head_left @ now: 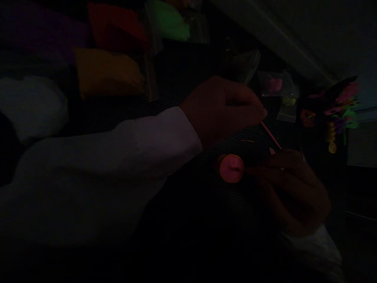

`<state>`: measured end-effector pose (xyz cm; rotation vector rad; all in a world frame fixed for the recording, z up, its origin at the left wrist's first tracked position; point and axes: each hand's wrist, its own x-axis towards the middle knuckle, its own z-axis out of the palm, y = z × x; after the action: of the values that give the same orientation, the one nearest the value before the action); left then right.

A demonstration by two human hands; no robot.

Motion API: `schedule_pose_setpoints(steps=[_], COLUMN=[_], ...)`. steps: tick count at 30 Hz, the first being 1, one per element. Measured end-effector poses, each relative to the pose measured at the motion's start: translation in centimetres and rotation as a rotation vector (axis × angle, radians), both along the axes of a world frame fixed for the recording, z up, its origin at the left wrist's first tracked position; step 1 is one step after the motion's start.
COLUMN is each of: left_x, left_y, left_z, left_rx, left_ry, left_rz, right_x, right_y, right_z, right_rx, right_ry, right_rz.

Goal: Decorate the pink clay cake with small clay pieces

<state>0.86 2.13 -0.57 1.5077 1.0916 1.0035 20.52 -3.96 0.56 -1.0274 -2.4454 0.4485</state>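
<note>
The view is very dark. My left hand reaches across the middle with its thumb and fingers pinched together; what they hold, if anything, I cannot make out. Just below its fingertips begins a thin pink stick, slanting down toward my right hand. The right fingers are curled and pressed together, their tips close to the edge of a small round pink piece with an orange rim and a darker mark in its middle. Anything inside the right hand's grip is hidden. A small pale pink pointed bit lies between the hands.
Bags of orange, red, green and white material lie at upper left. Small clear bags, one with a pink lump, lie at upper right, near a colourful cluster. A thin orange strip rests on the ridged dark surface.
</note>
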Motion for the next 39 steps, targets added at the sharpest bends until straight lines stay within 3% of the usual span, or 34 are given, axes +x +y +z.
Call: schedule_pose_setpoints(steps=[9,39], left_x=[0.0,0.1], left_y=[0.1,0.0], left_z=[0.2,0.2], left_rx=[-0.037,-0.022], left_ry=[0.010,0.012], left_rz=[0.013,0.017], right_x=[-1.0,-1.1], right_y=[-0.2,0.0], right_z=[0.1,0.0], right_rx=[0.060,0.021], right_ry=[-0.049,-0.074], right_rz=[-0.026,-0.015])
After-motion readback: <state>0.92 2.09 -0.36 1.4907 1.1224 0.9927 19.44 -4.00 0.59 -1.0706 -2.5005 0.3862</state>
